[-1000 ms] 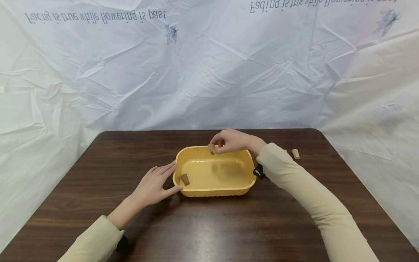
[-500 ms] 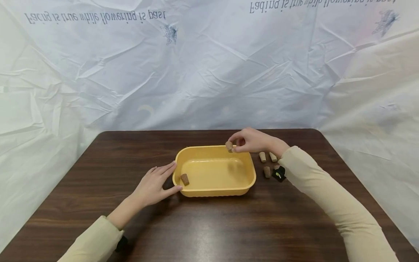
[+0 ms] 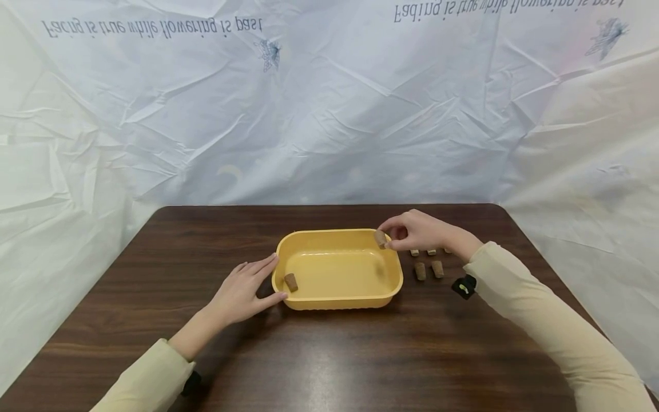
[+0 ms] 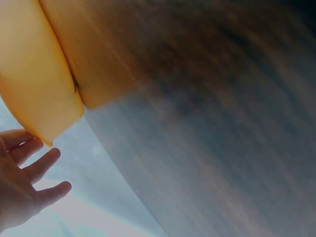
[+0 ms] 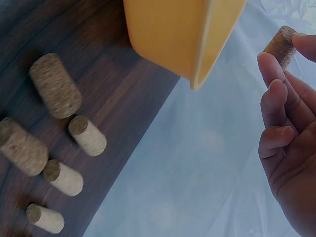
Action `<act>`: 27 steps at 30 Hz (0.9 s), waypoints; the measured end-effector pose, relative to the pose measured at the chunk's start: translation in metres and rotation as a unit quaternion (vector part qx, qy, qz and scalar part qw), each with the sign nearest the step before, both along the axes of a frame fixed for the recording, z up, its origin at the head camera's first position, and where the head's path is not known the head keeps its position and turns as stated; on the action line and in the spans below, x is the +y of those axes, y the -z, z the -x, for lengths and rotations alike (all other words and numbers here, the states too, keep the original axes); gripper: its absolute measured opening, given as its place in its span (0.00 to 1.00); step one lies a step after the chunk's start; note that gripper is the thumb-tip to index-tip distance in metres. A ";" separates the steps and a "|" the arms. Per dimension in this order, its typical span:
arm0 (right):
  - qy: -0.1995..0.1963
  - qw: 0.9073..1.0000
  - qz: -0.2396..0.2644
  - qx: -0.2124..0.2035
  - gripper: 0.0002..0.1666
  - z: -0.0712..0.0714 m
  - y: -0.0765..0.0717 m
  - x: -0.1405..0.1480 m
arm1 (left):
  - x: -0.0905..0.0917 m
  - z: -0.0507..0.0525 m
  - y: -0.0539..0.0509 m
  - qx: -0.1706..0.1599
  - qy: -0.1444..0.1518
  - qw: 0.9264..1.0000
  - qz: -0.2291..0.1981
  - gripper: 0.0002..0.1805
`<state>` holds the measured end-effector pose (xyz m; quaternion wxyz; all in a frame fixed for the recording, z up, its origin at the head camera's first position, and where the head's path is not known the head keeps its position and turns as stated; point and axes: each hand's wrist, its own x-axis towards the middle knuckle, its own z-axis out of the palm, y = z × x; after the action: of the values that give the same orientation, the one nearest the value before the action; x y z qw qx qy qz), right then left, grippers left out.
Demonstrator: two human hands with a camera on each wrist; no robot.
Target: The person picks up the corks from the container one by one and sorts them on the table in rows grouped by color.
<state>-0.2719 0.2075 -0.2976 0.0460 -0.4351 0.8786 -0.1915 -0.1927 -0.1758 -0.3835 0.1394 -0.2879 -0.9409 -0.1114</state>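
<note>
Between thumb and fingertips, my right hand (image 3: pixel 419 230) pinches a cork stopper (image 3: pixel 380 239) above the right end of a yellow plastic basin (image 3: pixel 337 303). The right wrist view shows the same cork (image 5: pixel 281 47) held at the fingertips, clear of the basin's wall (image 5: pixel 163 34). My left hand (image 3: pixel 242 292) rests on the basin's left end, thumb and fingers spread and fairly straight at the rim. In the left wrist view its fingers (image 4: pixel 42 165) touch or lie close to the rim. Inside the basin, a darker cork (image 3: pixel 290 282) lies in the near left corner.
Right of the basin, several corks lie on the dark wooden table (image 3: pixel 329 355). Two larger brown ones are a cork (image 5: pixel 55 86) and its neighbouring cork (image 5: pixel 22 147); smaller pale corks (image 5: pixel 88 136) line up beside them. A pale printed sheet (image 3: pixel 329 126) hangs behind the table.
My right hand has moved rightward with the cork, from above the basin's middle to its right end, uncovering the corks on the table. My left hand has stayed at the basin.
</note>
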 end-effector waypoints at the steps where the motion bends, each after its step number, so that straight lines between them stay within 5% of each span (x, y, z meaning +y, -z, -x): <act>1: 0.002 1.000 0.002 -0.003 0.19 -0.002 0.000 0.003 | 0.000 0.000 0.000 -0.001 0.000 1.000 0.000 0.42; 27: 0.103 0.994 0.034 -0.007 0.20 -0.033 0.026 0.084 | 0.000 0.000 -0.001 0.003 -0.001 1.000 0.005 0.42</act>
<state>-0.2393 0.2914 -0.3232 0.0169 -0.3419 0.9115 -0.2280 -0.1925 -0.1761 -0.3825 0.1412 -0.2882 -0.9412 -0.1059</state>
